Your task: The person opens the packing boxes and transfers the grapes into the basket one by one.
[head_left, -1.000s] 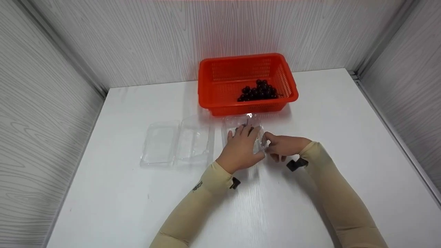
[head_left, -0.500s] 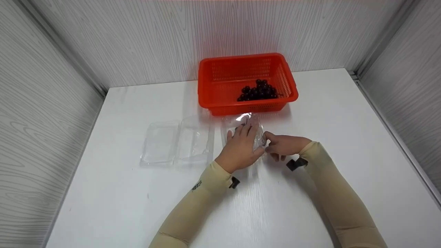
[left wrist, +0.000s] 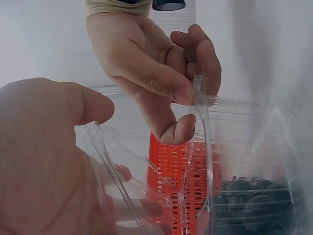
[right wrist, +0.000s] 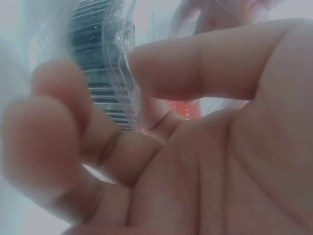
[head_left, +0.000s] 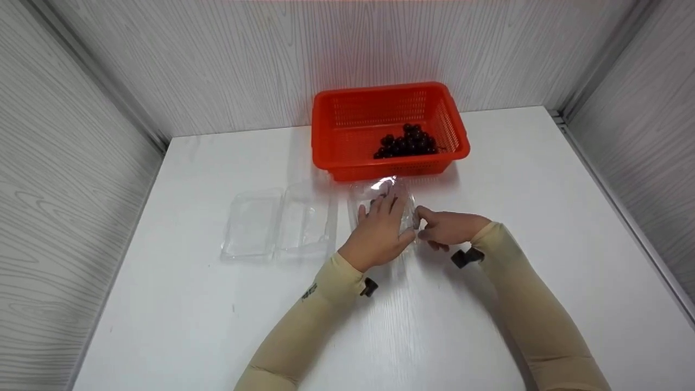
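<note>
A clear plastic clamshell box (head_left: pixel 380 183) lies in front of the basket. Dark round fruits (left wrist: pixel 257 208) show through its ribbed wall in the left wrist view. My left hand (head_left: pixel 376 234) rests on the raised lid (left wrist: pixel 120 178), its fingers spread nearly straight across the film. At the box's right edge, my right hand (head_left: pixel 448 227) pinches the rim between thumb and finger, its other fingers loosely bent. Lid and base edges stand apart in the left wrist view. In the head view, my left hand hides most of the fruit inside.
Behind the box, a red plastic basket (head_left: pixel 347 172) holds a heap of dark round fruits (head_left: pixel 407 144) at its right side. Another clear clamshell box (head_left: pixel 252 225) lies unfolded on the left. White panels (head_left: pixel 244 65) enclose the table at the back and sides.
The glare on the lid has widened and the film has shifted slightly under my left hand. My left fingers have moved a little; my right hand keeps its place on the rim.
</note>
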`<state>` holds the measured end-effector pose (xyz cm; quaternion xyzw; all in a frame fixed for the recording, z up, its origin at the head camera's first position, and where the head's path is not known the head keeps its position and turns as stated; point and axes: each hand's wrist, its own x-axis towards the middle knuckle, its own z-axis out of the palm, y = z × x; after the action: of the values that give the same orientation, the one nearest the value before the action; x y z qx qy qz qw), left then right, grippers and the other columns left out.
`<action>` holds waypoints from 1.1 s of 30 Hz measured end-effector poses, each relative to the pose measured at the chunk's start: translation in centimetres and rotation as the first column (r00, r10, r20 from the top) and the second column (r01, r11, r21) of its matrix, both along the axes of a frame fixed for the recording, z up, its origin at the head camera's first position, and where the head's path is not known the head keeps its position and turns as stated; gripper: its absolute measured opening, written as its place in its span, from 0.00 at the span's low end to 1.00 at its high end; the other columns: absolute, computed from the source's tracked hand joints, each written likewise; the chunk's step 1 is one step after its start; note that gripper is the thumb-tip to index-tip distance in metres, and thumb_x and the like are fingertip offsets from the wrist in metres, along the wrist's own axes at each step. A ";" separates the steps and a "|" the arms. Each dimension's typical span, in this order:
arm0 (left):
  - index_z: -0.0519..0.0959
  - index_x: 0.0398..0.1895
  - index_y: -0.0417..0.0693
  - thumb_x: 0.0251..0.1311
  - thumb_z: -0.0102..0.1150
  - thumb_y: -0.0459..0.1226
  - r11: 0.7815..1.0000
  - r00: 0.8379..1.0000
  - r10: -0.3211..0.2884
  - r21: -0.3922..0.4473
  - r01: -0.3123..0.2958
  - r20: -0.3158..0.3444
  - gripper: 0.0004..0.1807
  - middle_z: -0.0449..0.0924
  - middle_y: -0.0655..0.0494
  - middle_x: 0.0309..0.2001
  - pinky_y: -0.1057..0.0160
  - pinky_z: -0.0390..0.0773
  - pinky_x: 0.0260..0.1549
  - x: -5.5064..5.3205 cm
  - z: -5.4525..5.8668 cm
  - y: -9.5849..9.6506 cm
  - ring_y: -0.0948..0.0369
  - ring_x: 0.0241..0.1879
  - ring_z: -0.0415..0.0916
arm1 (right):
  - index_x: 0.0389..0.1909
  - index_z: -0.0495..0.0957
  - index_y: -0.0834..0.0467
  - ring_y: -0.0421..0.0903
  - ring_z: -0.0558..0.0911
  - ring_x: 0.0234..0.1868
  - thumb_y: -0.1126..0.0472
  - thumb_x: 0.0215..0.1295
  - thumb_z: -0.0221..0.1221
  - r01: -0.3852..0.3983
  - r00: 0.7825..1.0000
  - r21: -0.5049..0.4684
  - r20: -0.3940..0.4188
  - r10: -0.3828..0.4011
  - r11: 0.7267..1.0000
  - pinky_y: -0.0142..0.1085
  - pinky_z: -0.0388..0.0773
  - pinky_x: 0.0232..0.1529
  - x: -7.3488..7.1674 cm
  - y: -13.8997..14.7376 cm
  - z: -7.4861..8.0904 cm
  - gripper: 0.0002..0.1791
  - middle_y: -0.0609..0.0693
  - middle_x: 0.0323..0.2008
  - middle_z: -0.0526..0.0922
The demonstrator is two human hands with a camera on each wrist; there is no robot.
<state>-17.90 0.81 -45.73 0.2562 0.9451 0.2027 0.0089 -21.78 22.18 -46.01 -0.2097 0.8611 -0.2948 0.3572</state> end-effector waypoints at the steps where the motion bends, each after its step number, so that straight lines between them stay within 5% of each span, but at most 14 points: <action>1: 0.44 0.85 0.46 0.73 0.45 0.52 1.000 1.000 -0.004 -0.001 0.004 0.004 0.43 0.48 0.43 0.82 0.28 0.57 0.69 0.0 0.0 0.0 0.43 0.80 0.50 | 0.52 0.62 0.55 0.46 0.74 0.23 0.60 0.74 0.48 0.000 1.000 -0.001 -0.002 0.000 1.000 0.40 0.74 0.34 0.0 0.0 0.0 0.10 0.51 0.24 0.76; 11: 0.48 0.84 0.46 0.74 0.40 0.52 1.000 0.999 -0.019 0.014 0.018 0.045 0.40 0.53 0.41 0.80 0.29 0.54 0.70 -0.1 0.6 -0.1 0.42 0.78 0.53 | 0.52 0.61 0.55 0.46 0.71 0.24 0.61 0.74 0.48 -0.001 1.000 -0.025 0.007 0.001 1.000 0.38 0.70 0.31 -0.1 0.1 0.1 0.10 0.51 0.23 0.75; 19: 0.40 0.86 0.53 0.75 0.39 0.52 0.998 0.995 -0.004 0.058 -0.002 0.100 0.42 0.44 0.46 0.84 0.29 0.49 0.72 -0.2 0.8 -0.5 0.51 0.83 0.39 | 0.53 0.61 0.56 0.46 0.72 0.24 0.61 0.75 0.48 -0.002 1.000 -0.021 0.024 0.003 1.000 0.39 0.72 0.32 -0.3 -0.2 0.0 0.11 0.50 0.24 0.74; 27: 0.51 0.84 0.56 0.76 0.39 0.53 0.994 0.989 0.020 0.101 -0.035 0.149 0.36 0.54 0.48 0.81 0.29 0.48 0.73 -0.2 0.9 -0.4 0.48 0.80 0.51 | 0.52 0.61 0.57 0.45 0.72 0.22 0.62 0.73 0.47 -0.009 1.000 -0.037 0.021 0.010 0.999 0.38 0.71 0.31 -0.1 -0.1 -0.3 0.11 0.50 0.22 0.74; 33: 0.57 0.80 0.52 0.74 0.41 0.49 0.981 0.996 0.040 0.187 -0.055 0.081 0.34 0.65 0.50 0.76 0.32 0.60 0.69 -0.3 1.4 -0.5 0.50 0.73 0.65 | 0.54 0.61 0.60 0.44 0.70 0.20 0.61 0.74 0.47 -0.007 1.000 0.004 0.001 0.007 1.000 0.40 0.71 0.34 0.0 0.1 -0.1 0.13 0.49 0.19 0.72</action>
<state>-18.20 0.35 -44.35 0.2251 0.9264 0.3014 0.0160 -21.77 22.28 -46.08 -0.2118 0.8608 -0.2919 0.3590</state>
